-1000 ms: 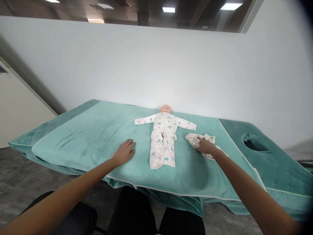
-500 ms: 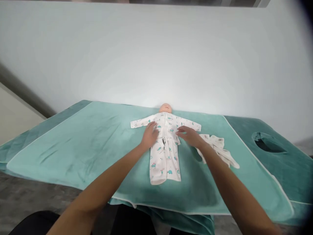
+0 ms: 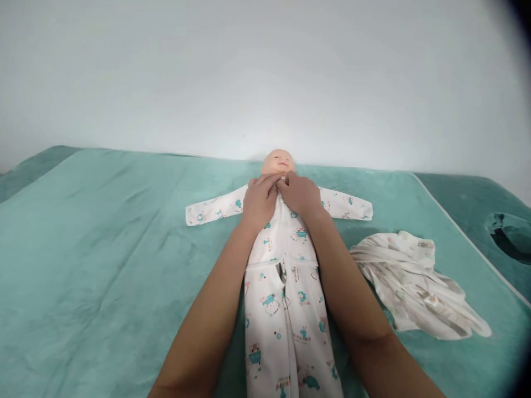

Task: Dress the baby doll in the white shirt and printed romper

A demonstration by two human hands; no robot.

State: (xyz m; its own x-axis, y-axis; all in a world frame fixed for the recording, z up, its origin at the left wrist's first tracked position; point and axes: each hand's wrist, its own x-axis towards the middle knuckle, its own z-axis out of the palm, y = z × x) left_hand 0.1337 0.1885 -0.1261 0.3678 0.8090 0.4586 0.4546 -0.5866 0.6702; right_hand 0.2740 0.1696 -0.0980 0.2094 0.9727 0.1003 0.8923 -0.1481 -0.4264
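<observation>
A baby doll (image 3: 277, 161) lies on its back, its head towards the wall. It wears a white long-sleeved shirt (image 3: 286, 235) and matching trousers (image 3: 269, 331), both printed with small teal and pink figures. At the neckline, my left hand (image 3: 262, 200) and my right hand (image 3: 299, 192) meet just under the doll's chin. Both have their fingers bent and pinched at the shirt's collar, which they mostly hide. The sleeves stretch out to either side. A small dark gap shows at the trousers' waist.
Under the doll spreads a light green sheet (image 3: 103, 249) on a darker green bed cover (image 3: 464, 199). Crumpled white baby clothing (image 3: 415, 282) lies right of the doll. Further right is a hole (image 3: 512, 237) in the bed. A white wall (image 3: 265, 72) rises behind.
My view has moved closer to the doll. Both hands have gone from beside the shirt's lower part up to the collar, where they now meet with fingers closed.
</observation>
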